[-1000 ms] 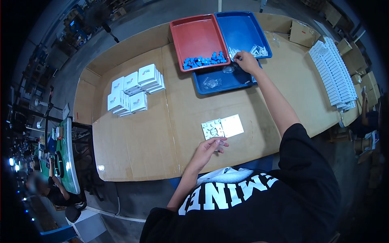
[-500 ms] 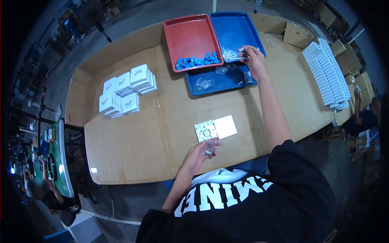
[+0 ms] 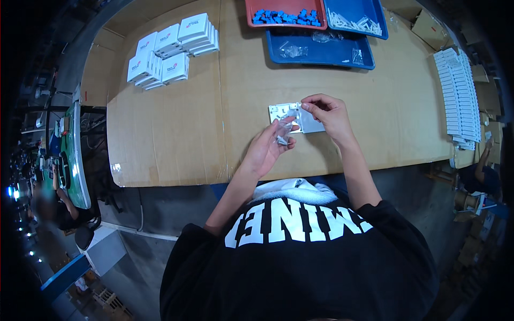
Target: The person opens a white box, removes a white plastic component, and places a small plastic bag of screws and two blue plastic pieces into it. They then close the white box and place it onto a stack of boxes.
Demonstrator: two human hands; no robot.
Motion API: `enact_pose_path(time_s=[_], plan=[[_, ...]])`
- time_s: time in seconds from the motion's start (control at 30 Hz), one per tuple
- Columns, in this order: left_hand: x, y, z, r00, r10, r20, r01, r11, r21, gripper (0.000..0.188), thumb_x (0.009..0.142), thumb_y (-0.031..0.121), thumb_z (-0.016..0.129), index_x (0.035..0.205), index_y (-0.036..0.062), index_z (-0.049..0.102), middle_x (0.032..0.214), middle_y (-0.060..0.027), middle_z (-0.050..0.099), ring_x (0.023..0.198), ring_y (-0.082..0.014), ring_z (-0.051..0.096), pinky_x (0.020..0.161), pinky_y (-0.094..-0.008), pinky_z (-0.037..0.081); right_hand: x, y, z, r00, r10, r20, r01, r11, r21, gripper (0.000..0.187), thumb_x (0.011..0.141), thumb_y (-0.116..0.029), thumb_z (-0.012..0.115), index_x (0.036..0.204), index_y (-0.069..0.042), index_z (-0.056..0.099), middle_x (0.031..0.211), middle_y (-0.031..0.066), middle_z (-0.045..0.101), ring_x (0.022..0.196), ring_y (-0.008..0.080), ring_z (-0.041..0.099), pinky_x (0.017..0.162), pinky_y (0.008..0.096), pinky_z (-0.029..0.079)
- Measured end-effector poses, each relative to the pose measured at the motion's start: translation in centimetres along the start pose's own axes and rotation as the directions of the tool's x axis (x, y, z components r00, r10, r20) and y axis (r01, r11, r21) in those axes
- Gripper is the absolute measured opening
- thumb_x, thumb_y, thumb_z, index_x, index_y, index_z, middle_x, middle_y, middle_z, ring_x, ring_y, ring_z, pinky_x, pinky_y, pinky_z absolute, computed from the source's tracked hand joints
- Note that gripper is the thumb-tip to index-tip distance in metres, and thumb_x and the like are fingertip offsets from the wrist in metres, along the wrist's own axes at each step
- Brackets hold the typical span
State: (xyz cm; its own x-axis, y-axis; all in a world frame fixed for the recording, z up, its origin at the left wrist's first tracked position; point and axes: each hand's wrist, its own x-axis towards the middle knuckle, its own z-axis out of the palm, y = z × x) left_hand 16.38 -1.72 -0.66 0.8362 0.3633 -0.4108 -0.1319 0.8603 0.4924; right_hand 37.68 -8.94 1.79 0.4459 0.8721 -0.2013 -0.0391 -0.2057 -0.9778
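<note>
My left hand (image 3: 263,150) holds a small clear plastic bag (image 3: 284,134) between thumb and fingers, with some small pale pieces low inside it. My right hand (image 3: 332,116) is pinched closed on a small white piece, mostly hidden by the fingertips. Both hands are over an opened white box (image 3: 315,124), which lies flat on the cardboard. Its left half holds a light panel (image 3: 276,112) with small dark details, partly covered by the bag. The right half is plain and lies under my right fingers.
Beyond my hands are a red tray (image 3: 325,24) of blue pieces, a blue tray (image 3: 385,35) of white sticks and a lower blue tray (image 3: 321,60) with clear bags. White boxes (image 3: 174,67) are stacked left, and a long white stack (image 3: 455,96) stands right.
My right hand has come back from the blue tray of white sticks to the opened box. My left hand, still with the bag, has moved over the panel. The view has tilted down.
</note>
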Motion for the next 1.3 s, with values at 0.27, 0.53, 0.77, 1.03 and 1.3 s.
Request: enact_pose_path(time_s=[0.27,0.53,0.77,1.03,1.3], plan=[[-0.2,0.4,0.2,0.984,0.163,-0.074,-0.116,0.894,0.433,0.048,0.111,0.041,0.045,0.134,0.0032,0.062,0.117,-0.0112,0.074,0.095,-0.0155,0.069,0.090,-0.0332,0.053,-1.4,-3.1,0.1,0.973,-0.039,0.228,0.087,0.975,-0.204,0.016,0.092,-0.009,0.075,0.106,-0.003,0.078,0.087,-0.0013,0.072,0.069,0.0053,0.053,0.062,0.0229,0.042],[-1.1,1.0,0.5,1.000,0.017,-0.008,-0.015,0.980,0.197,0.049,0.110,0.045,0.047,0.133,0.0039,0.061,0.119,-0.0119,0.072,0.098,-0.0194,0.070,0.091,-0.0355,0.053,-0.1,-4.3,0.8,0.874,-0.172,0.455,0.301,0.926,-0.229,0.016,0.089,-0.010,0.077,0.104,-0.005,0.078,0.084,0.0017,0.071,0.067,0.0069,0.049,0.060,0.0257,0.040],[-1.4,1.1,0.4,1.000,-0.025,0.009,0.024,0.994,0.105,0.049,0.109,0.047,0.049,0.133,0.0055,0.060,0.122,-0.0130,0.071,0.102,-0.0210,0.069,0.093,-0.0370,0.053,1.1,-6.2,0.7,0.837,-0.033,0.546,0.289,0.874,-0.391,0.016,0.086,-0.009,0.076,0.101,-0.004,0.077,0.096,0.0060,0.073,0.081,0.0149,0.063,0.074,0.0310,0.048],[-1.3,1.1,0.1,0.999,-0.030,0.017,0.027,0.987,0.159,0.049,0.108,0.044,0.052,0.130,0.0015,0.061,0.117,-0.0125,0.071,0.104,-0.0212,0.070,0.092,-0.0352,0.054,0.9,-5.7,1.3,0.715,-0.021,0.699,0.327,0.894,-0.307,0.015,0.091,-0.007,0.070,0.101,0.001,0.077,0.121,0.0105,0.070,0.101,0.0219,0.068,0.094,0.0334,0.052],[-1.1,1.0,-0.5,0.998,-0.011,0.056,0.005,0.994,0.114,0.045,0.109,0.040,0.050,0.130,0.0019,0.060,0.116,-0.0118,0.069,0.105,-0.0228,0.070,0.094,-0.0380,0.055,-0.6,-6.1,1.6,0.761,0.006,0.649,0.292,0.890,-0.351,0.032,0.107,-0.021,0.055,0.109,0.007,0.071,0.126,0.0126,0.068,0.102,0.0221,0.067,0.092,0.0344,0.053]])
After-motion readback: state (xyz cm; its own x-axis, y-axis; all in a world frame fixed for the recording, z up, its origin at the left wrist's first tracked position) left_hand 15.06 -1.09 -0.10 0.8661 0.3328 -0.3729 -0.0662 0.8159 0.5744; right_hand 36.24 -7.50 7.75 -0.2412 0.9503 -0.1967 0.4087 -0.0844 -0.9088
